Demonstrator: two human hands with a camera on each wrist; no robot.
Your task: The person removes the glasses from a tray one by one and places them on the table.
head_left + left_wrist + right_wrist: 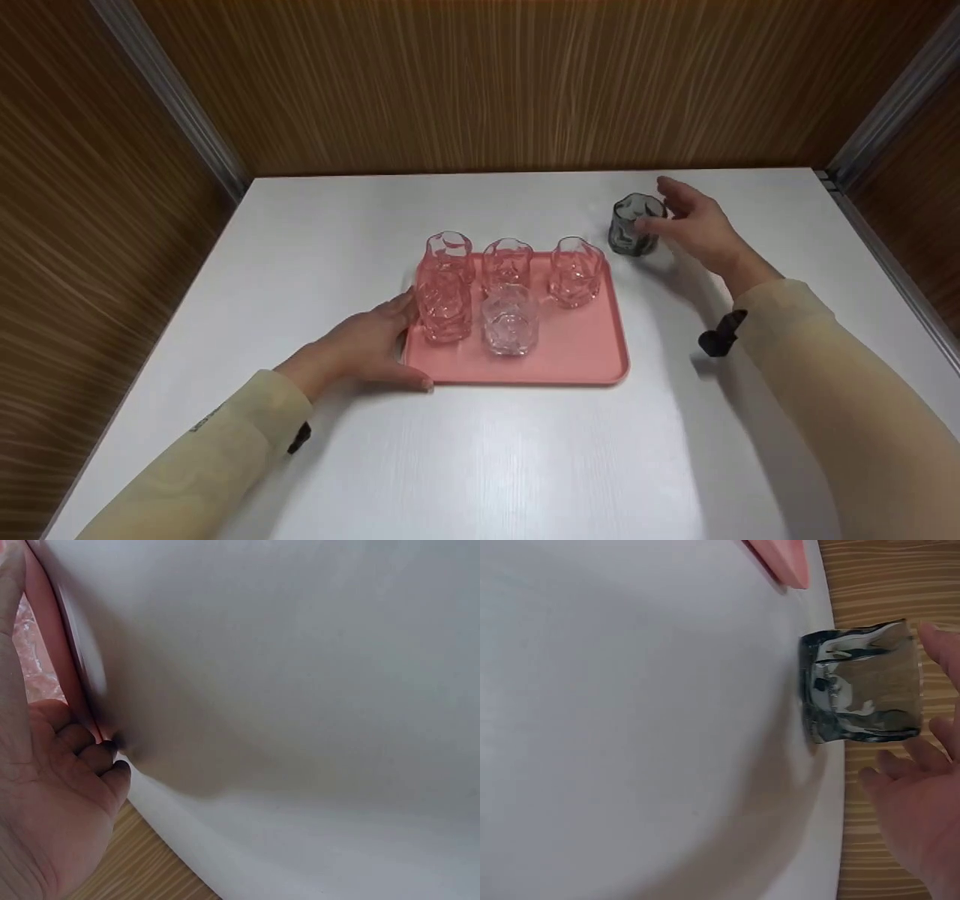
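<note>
A white table (pixel 480 450) is seen from the head view, walled on three sides by wood-grain panels (pixel 480 82). A pink tray (pixel 577 352) lies near the middle of it, and five clear faceted glasses are stood upright on the tray: three in a back row – left (pixel 448 251), middle (pixel 507 262) and right (pixel 576 271) – and two in front, a taller one (pixel 444 306) at the left and a shorter one (pixel 510 321) just beside it.

The left hand (pixel 360 346) is laid flat on the table against the tray's left edge, thumb along the near corner and fingers extended beside the taller front glass. In the left wrist view the hand (pixel 52 795) is shown with its fingertips (pixel 112 765) bent lightly against the pink rim (pixel 52 622); nothing is gripped.

A dark grey faceted glass (pixel 634 224) is stood upright on the bare table, off the tray and just to the right of its far right corner. The right hand (pixel 694 221) is held at that glass with the fingers spread and relaxed – the thumb looks to be at its side and the fingers arch over its far rim. In the right wrist view the smoky glass (pixel 861 682) is seen with the fingers (pixel 937 645) close around it but not closed; contact cannot be told for certain.

Both forearms are covered by pale cream sleeves (pixel 840 375), and a black strap (pixel 721 334) is worn at the right wrist.
</note>
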